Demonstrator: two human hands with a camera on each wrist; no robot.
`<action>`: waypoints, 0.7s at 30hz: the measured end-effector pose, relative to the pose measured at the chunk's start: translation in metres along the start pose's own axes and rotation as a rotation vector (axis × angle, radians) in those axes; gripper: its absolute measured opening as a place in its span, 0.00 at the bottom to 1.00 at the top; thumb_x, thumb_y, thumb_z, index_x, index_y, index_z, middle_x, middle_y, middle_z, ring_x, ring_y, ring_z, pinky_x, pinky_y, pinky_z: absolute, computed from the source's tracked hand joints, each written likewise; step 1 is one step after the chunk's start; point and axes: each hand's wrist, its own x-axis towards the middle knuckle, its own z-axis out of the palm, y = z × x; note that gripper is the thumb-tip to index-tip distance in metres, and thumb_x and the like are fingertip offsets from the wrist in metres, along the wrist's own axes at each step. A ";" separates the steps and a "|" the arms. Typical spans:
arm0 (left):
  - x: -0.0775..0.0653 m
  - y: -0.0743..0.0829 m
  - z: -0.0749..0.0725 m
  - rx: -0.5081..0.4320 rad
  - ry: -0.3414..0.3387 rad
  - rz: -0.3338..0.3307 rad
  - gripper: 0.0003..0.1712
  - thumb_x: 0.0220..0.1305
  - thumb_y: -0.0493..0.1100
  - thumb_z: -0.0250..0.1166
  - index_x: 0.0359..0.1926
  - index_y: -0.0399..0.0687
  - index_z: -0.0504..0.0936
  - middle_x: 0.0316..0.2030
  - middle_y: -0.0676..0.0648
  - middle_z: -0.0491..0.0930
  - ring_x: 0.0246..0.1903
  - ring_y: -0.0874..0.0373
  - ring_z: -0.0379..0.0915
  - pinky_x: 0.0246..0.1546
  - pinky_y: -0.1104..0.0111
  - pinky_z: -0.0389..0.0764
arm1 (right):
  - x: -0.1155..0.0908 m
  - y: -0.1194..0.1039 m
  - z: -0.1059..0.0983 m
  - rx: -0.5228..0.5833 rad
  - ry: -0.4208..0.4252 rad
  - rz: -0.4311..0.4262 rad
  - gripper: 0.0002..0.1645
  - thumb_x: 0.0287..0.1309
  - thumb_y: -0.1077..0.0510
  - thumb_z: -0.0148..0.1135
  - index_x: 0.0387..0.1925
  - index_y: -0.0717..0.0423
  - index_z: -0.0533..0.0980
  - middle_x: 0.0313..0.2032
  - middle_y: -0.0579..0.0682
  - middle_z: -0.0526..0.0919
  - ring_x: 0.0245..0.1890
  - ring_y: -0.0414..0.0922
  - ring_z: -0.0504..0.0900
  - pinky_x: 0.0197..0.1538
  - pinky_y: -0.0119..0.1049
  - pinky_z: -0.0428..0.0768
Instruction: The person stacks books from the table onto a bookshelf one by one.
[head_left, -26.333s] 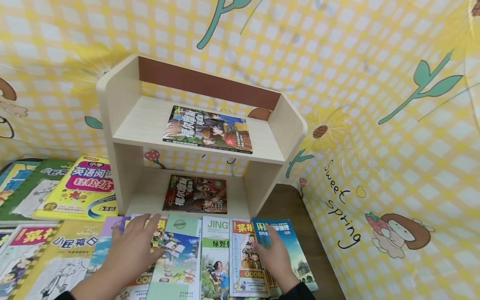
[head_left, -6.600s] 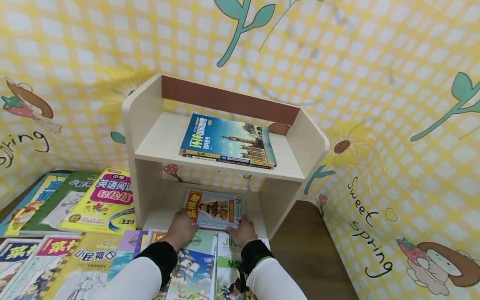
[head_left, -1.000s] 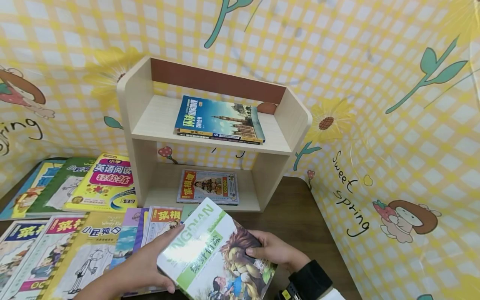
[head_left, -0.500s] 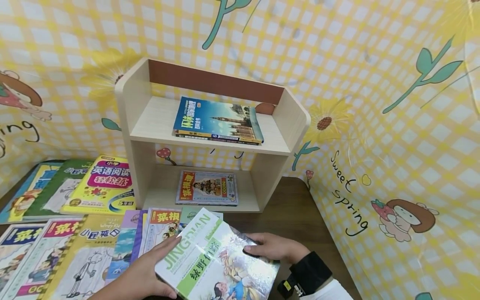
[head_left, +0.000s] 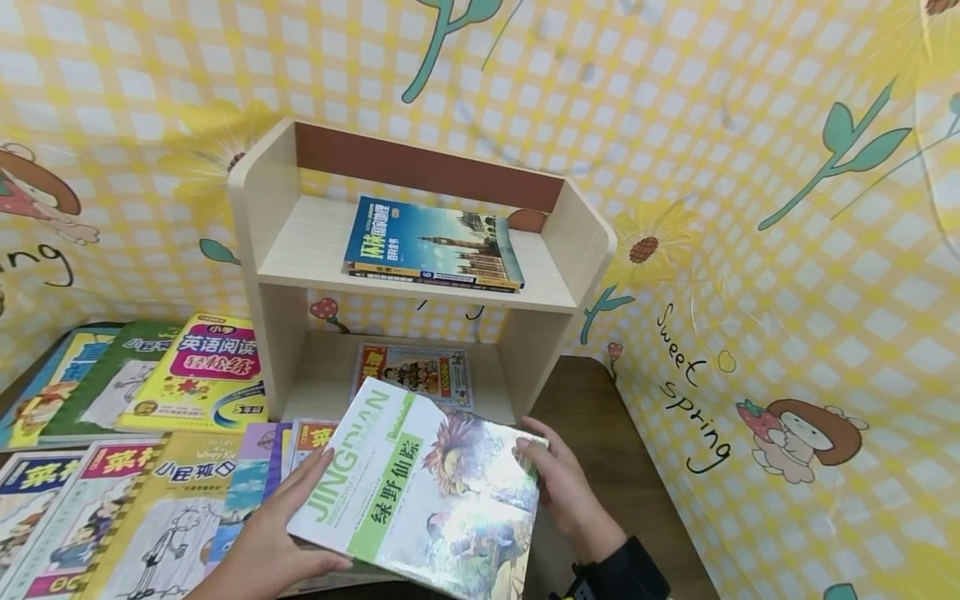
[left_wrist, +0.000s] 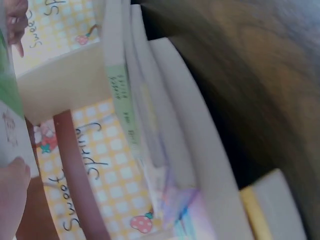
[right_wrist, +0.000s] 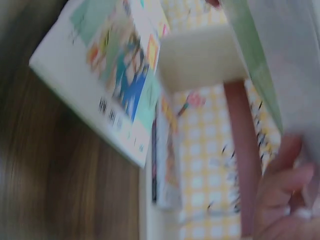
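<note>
A picture book with a white and green cover (head_left: pixel 401 475) is held tilted in front of the small bookcase (head_left: pixel 420 292). My left hand (head_left: pixel 273 533) grips its left side, thumb near the bottom edge. At the opposite side, my right hand (head_left: pixel 566 492) pinches the right edge with its thumb on the cover. In the head view the book overlaps the lower shelf and partly hides a red and white comic book (head_left: pixel 457 379) lying there. On the upper shelf a blue geography book (head_left: pixel 435 242) tops a small stack.
Left of the bookcase lie a yellow English workbook (head_left: pixel 198 375) and a green diary book (head_left: pixel 112 379). Along the front left are a tan spiral-edged book (head_left: pixel 168 517) and several other books. Dark wooden table (head_left: pixel 600 417) shows at right, beside a checked cloth wall (head_left: pixel 750 333).
The white and green book has risen toward the lower shelf, both hands still gripping it. Since the oldest frame, the geography book went onto the upper shelf and the comic onto the lower one.
</note>
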 end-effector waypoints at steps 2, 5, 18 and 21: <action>0.000 0.006 0.000 -0.017 0.017 -0.024 0.72 0.32 0.53 0.82 0.76 0.49 0.49 0.74 0.34 0.45 0.69 0.29 0.44 0.56 0.32 0.57 | -0.007 -0.003 0.010 0.059 0.048 -0.042 0.42 0.68 0.53 0.51 0.75 0.57 0.44 0.56 0.60 0.69 0.38 0.39 0.74 0.39 0.31 0.77; 0.000 0.013 0.001 -0.038 0.048 -0.037 0.72 0.34 0.55 0.82 0.76 0.48 0.48 0.74 0.35 0.43 0.69 0.30 0.44 0.60 0.55 0.69 | -0.017 -0.008 0.022 0.113 0.063 -0.103 0.49 0.67 0.57 0.51 0.75 0.58 0.32 0.70 0.65 0.54 0.44 0.41 0.75 0.45 0.30 0.78; -0.010 0.035 -0.002 -0.022 0.263 0.076 0.72 0.35 0.41 0.83 0.77 0.54 0.45 0.75 0.39 0.42 0.74 0.48 0.35 0.60 0.88 0.45 | -0.055 -0.022 0.034 0.119 -0.105 -0.282 0.57 0.63 0.63 0.55 0.75 0.44 0.26 0.75 0.56 0.32 0.69 0.50 0.59 0.64 0.40 0.69; -0.011 0.041 -0.006 -0.030 0.314 0.088 0.72 0.34 0.39 0.83 0.76 0.59 0.46 0.75 0.38 0.44 0.73 0.47 0.36 0.63 0.84 0.41 | -0.063 -0.026 0.031 0.128 -0.236 -0.326 0.60 0.62 0.62 0.57 0.74 0.36 0.24 0.75 0.59 0.30 0.66 0.47 0.65 0.61 0.37 0.72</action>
